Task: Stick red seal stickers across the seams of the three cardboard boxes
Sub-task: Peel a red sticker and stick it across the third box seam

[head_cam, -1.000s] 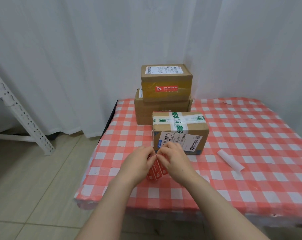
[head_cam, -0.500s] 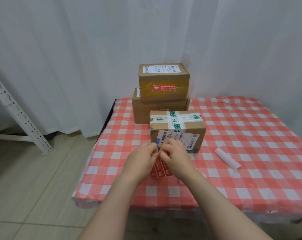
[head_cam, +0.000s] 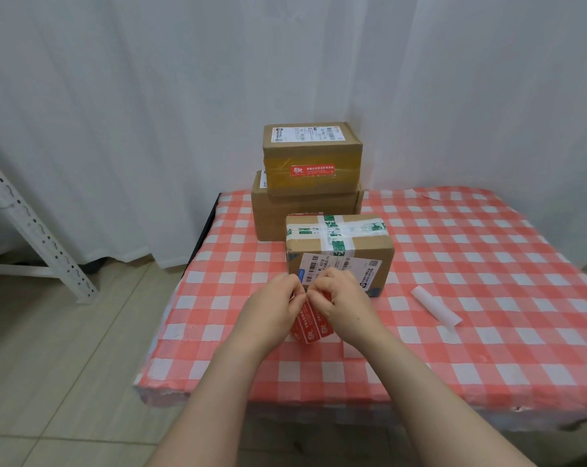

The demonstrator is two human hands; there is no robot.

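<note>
Both forearms reach forward over the bench [head_cam: 487, 264], the left hand [head_cam: 271, 311] and right hand [head_cam: 344, 303] meeting knuckle to knuckle, each pinching the top of the red sticker strip [head_cam: 314, 326]. The strip hangs lengthwise toward the person, just before the nearest box [head_cam: 339, 251].

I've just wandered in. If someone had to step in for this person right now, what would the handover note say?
Hands: the left hand and right hand both pinch the top of the red sticker strip over the checked tablecloth, seemingly peeling one off.
Boxes: the front box sits just beyond the hands. Behind it the upper box is stacked on the lower box.
Done: the upper box has a red sticker on its taped front.
Left: no sticker shows on the front box or the lower box.
</note>
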